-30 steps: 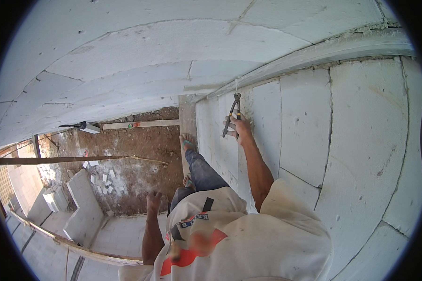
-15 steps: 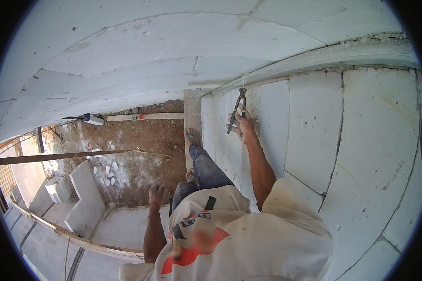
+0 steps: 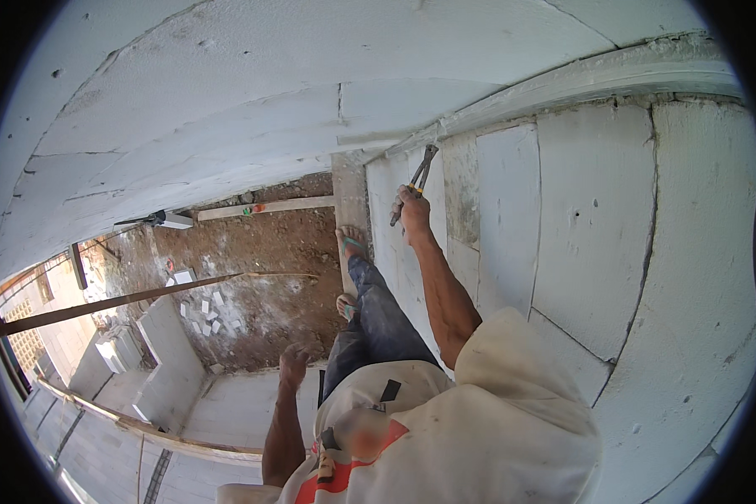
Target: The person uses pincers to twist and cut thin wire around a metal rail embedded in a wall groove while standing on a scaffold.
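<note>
One pair of pincers (image 3: 427, 160) gripped by right hand (image 3: 414, 215), head toward wall strip (image 3: 563, 91); left hand (image 3: 294, 366), farther off, empty.

The right hand (image 3: 413, 212) grips black-and-yellow pincers (image 3: 430, 154) by the handles, their head pointing up toward a pale ledge (image 3: 596, 88) where two block walls meet. The left hand (image 3: 294, 366) hangs loose near the jeans (image 3: 386, 323) – well apart from the pincers. One sandalled foot (image 3: 352, 241) stands on a plank (image 3: 349, 189) beside the right-hand wall (image 3: 592, 210). Below lies brown dirt (image 3: 269, 244) with white block pieces (image 3: 212, 317); a long pole (image 3: 134, 297) crosses above it – near a low wall (image 3: 172, 357).
</note>
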